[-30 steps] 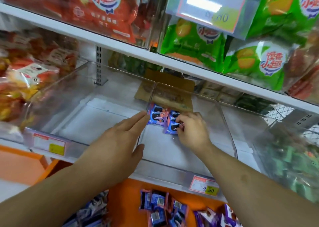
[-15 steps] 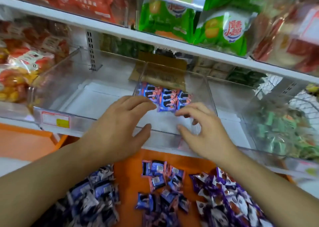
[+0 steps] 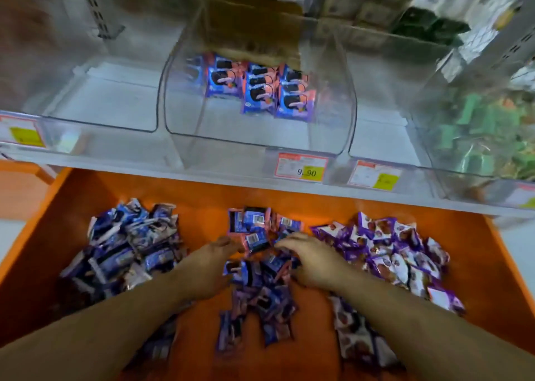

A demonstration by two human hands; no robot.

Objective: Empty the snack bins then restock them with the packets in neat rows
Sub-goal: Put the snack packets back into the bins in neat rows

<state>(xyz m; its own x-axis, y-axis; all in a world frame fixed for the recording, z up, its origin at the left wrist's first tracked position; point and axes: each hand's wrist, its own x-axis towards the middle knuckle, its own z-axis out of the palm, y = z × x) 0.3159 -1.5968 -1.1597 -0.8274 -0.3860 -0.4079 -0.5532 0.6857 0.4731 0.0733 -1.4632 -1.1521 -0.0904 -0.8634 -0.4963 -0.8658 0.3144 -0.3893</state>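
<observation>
A clear middle bin [image 3: 346, 137] on the shelf holds several blue-and-pink cookie packets [image 3: 260, 89] laid in rows at its back. Below, on an orange surface [image 3: 199, 204], lies a loose pile of the same blue-and-pink packets [image 3: 257, 267]. My left hand [image 3: 207, 267] and my right hand [image 3: 311, 260] reach into this pile from either side, fingers lying over the packets. Blur hides whether either hand grips one.
A clear bin on the left [image 3: 101, 102] has nothing in it; another clear bin [image 3: 385, 137] stands on the right. Dark-blue packets [image 3: 130, 250] are heaped at left, purple packets [image 3: 390, 253] at right. Price tags [image 3: 302, 168] line the shelf edge. Green packets [image 3: 486, 131] fill the far-right bin.
Both hands have come out of the middle bin and dropped to the packet pile on the orange surface. The view has tilted down with them.
</observation>
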